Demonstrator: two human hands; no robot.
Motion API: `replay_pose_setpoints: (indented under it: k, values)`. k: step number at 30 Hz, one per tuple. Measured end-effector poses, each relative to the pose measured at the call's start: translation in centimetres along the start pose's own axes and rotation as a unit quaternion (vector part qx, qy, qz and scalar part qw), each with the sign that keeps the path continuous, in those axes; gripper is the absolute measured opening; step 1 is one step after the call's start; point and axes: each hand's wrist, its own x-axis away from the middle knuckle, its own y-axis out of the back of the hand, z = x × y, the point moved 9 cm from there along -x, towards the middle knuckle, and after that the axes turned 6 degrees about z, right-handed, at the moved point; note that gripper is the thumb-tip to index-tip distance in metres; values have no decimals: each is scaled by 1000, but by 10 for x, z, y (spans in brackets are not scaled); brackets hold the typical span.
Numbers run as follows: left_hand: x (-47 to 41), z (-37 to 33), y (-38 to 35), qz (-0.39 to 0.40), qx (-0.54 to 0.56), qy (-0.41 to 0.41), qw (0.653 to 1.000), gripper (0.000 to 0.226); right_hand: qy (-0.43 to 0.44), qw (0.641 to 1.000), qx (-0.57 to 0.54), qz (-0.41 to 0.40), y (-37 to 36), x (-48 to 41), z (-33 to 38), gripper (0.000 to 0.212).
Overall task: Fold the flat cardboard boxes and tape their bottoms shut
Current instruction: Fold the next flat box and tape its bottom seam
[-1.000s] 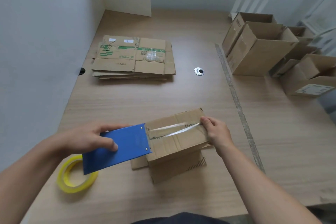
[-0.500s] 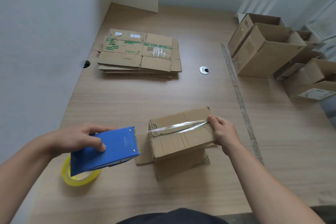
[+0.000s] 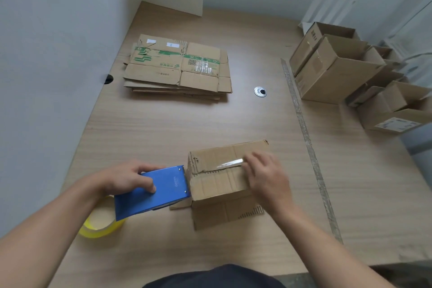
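Note:
A small folded cardboard box (image 3: 217, 184) stands bottom-up on the table near me, with a strip of clear tape (image 3: 230, 163) along its centre seam. My left hand (image 3: 124, 179) grips a blue tape dispenser (image 3: 159, 190), whose front edge touches the box's left end. My right hand (image 3: 266, 176) lies flat on the box's top, fingers pressing the tape over the right half of the seam. A stack of flat cardboard boxes (image 3: 177, 68) lies at the back left of the table.
A yellow tape roll (image 3: 100, 224) lies under the dispenser by my left forearm. Several folded open boxes (image 3: 336, 70) stand at the right. A round metal grommet (image 3: 260, 91) sits mid-table, and a seam strip (image 3: 308, 147) runs front to back. A wall closes off the left.
The dispenser has pulled left off the box, dipped, and come back against the box's left end. My right hand moved from the box's right edge onto its top, pressing the tape down.

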Motion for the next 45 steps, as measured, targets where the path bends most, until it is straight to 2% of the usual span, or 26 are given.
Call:
replay_pose_setpoints:
  k: [2, 4, 6, 12, 15, 22, 26, 30, 32, 34, 37, 40, 45]
  values:
    - [-1, -1, -2, 0, -5, -4, 1000, 51, 29, 995, 21, 90, -22, 15, 15, 46]
    - [-2, -1, -2, -4, -9, -5, 1000, 51, -1, 975, 42, 217, -47, 31, 13, 68]
    - [-5, -1, -1, -12, -14, -5, 1000, 51, 4, 964, 75, 256, -58, 39, 12, 74]
    - [-8, -5, -1, -18, -42, 5, 999, 52, 31, 953, 97, 284, -62, 28, 36, 90]
    - [-8, -6, 0, -31, -55, 11, 998, 52, 76, 951, 94, 284, -68, 34, 63, 80]
    - [-9, -6, -5, -29, -44, -1, 999, 51, 98, 959, 90, 249, -60, 34, 67, 80]
    - [-9, -5, -9, -17, -41, -4, 999, 54, 54, 966, -17, 254, -52, 18, 35, 83]
    - [-8, -6, -13, -21, -32, -10, 999, 52, -43, 964, 78, 251, -45, 22, -15, 97]
    - [-10, -6, -13, -34, -34, -8, 999, 52, -89, 961, 73, 250, -44, 25, -27, 112]
    - [-11, -8, -12, -45, -39, -4, 998, 53, -101, 958, 63, 261, -44, 22, -28, 120]
    - [-16, -13, -14, -53, -46, 2, 998, 55, -93, 948, 72, 296, -40, 11, -27, 116]
    - [-19, -19, -15, -54, -59, 11, 997, 55, -76, 942, 107, 307, -37, 1, -24, 98]
    - [-21, -22, -15, -47, -75, 11, 996, 56, 26, 939, 29, 341, -63, 6, 21, 75]
